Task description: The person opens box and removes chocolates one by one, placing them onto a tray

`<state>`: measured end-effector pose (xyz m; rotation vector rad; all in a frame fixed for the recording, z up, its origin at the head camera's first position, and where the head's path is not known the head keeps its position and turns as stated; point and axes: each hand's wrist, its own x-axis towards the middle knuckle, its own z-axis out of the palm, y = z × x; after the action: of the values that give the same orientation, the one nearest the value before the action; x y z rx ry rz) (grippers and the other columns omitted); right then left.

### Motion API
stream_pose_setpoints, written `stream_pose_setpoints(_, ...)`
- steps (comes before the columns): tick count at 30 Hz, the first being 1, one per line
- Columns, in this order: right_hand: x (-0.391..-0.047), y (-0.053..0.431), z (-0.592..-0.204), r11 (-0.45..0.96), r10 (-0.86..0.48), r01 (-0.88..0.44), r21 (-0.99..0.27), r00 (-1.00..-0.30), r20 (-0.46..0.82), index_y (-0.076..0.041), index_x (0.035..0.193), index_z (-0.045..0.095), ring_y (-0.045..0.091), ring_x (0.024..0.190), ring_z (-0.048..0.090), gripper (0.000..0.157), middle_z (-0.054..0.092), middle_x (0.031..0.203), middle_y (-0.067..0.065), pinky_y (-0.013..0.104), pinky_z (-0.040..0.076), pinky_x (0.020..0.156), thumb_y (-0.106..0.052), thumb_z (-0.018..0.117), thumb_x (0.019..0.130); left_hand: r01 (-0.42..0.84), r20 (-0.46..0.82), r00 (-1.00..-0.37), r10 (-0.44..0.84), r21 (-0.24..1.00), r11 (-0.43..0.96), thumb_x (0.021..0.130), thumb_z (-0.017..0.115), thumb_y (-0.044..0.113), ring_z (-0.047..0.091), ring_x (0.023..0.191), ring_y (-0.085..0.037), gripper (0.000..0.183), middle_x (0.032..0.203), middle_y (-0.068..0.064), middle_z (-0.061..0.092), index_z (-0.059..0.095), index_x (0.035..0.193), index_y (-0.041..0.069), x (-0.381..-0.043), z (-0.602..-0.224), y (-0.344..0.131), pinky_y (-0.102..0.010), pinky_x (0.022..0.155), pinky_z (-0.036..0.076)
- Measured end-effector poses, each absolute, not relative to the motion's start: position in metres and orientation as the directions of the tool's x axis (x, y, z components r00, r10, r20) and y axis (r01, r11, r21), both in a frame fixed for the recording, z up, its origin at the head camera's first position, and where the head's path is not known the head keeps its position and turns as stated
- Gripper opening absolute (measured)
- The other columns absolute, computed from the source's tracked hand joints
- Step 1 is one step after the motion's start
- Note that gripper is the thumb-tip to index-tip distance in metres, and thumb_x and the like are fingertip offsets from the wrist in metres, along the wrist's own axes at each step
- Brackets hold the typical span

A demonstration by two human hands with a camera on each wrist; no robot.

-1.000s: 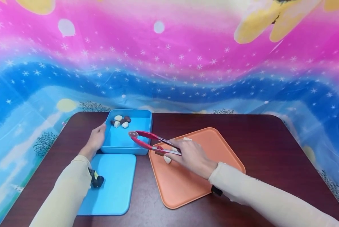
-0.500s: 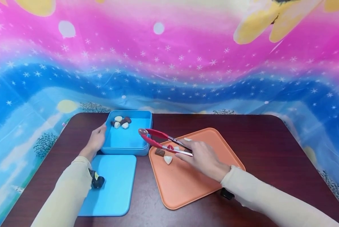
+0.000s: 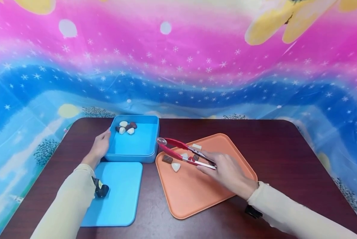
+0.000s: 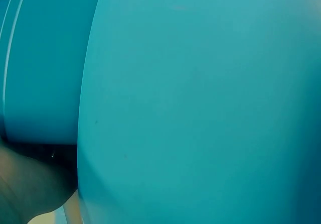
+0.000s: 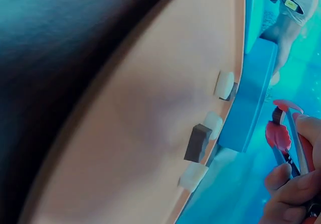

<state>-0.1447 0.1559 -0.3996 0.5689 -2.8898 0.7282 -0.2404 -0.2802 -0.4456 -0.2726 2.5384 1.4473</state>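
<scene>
My right hand (image 3: 229, 171) grips a pair of red-tipped metal tongs (image 3: 182, 153), held above the left part of the orange tray (image 3: 193, 199). A small brown oval piece, like chocolate (image 3: 162, 141), is pinched between the tong tips, near the box's right wall. On the tray lie a brown block (image 3: 167, 159), a white triangular piece (image 3: 176, 167) and several others, partly behind the tongs. My left hand (image 3: 99, 146) holds the left wall of the blue box (image 3: 133, 146); most of its fingers are hidden. Several brown and white pieces (image 3: 126, 127) sit in the box's back left corner.
A blue lid (image 3: 121, 205) lies flat in front of the box, under my left forearm. The dark wooden table (image 3: 286, 149) extends to the right of the tray. A patterned cloth (image 3: 178, 76) hangs behind the table and along its sides.
My right hand has moved right with the tongs and the brown piece, from over the box to the tray's left corner. My left hand has stayed at the box.
</scene>
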Motion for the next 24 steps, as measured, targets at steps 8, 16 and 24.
stream_pose_setpoints(8,-0.137,0.176,-0.401,0.821,-0.34,-0.41,-0.398,-0.91,0.236,-0.023,0.132,0.07,0.007,0.075,0.055,0.051,0.077,0.106,-0.004,0.023,0.041,0.06,-0.04,0.081,0.085,-0.262,-0.27,-0.961,-0.058,0.826,0.499,0.11,0.008,0.048,-0.006,0.158,-0.04,0.063,0.172,-0.009,-0.004,-0.003,0.162,0.016,-0.242,-0.445,-0.281,-0.065,0.126,0.005)
stream_pose_setpoints(16,-0.128,0.197,-0.399,0.857,-0.3,-0.349,-0.379,-0.936,0.183,-0.026,0.132,0.069,0.005,0.065,0.044,0.052,0.07,0.085,-0.01,0.023,0.035,0.054,-0.042,0.081,0.085,-0.275,-0.274,-0.959,-0.077,0.818,0.505,0.11,0.01,0.048,-0.004,0.159,-0.039,0.062,0.172,-0.009,-0.002,-0.002,0.163,0.017,-0.244,-0.444,-0.282,-0.065,0.126,0.007)
stream_pose_setpoints(24,-0.119,0.22,-0.407,0.875,-0.251,-0.308,-0.372,-0.948,0.194,-0.018,0.131,0.071,0.006,0.064,0.046,0.053,0.077,0.096,-0.004,0.024,0.037,0.057,-0.042,0.081,0.084,-0.271,-0.271,-0.96,-0.074,0.823,0.499,0.11,0.01,0.048,-0.003,0.159,-0.04,0.062,0.172,-0.009,-0.002,-0.001,0.163,0.017,-0.242,-0.444,-0.281,-0.065,0.126,0.007)
